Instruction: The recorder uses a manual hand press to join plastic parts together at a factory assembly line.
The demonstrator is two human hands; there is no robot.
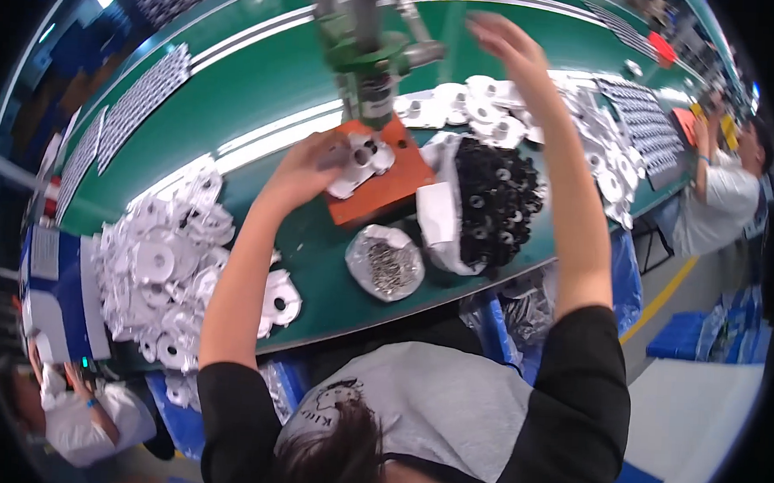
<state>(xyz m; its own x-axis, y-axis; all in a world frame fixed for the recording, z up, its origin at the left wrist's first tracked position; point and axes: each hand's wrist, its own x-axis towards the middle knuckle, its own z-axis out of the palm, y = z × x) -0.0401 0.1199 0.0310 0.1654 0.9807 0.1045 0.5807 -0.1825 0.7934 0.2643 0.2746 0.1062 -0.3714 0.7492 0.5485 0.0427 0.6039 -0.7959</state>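
Note:
A green arbor press [372, 85] stands on an orange base [380, 198] in front of me. On that base lies a white plastic part [360, 164] with dark round holes, under the press column. My left hand [308, 171] grips the near left side of this part, its fingertips partly blurred. My right hand [509, 47] is raised to the right of the press lever [423, 53], apart from it. Its fingers stretch out to the left, somewhat blurred, and hold nothing I can see.
White plastic parts [157, 262] are heaped at left; more white discs [488, 108] lie beyond the press. A bag of small black parts [497, 203] and a bowl of metal pins [390, 267] sit near the table's front. Co-workers [722, 187] are at the far right and lower left.

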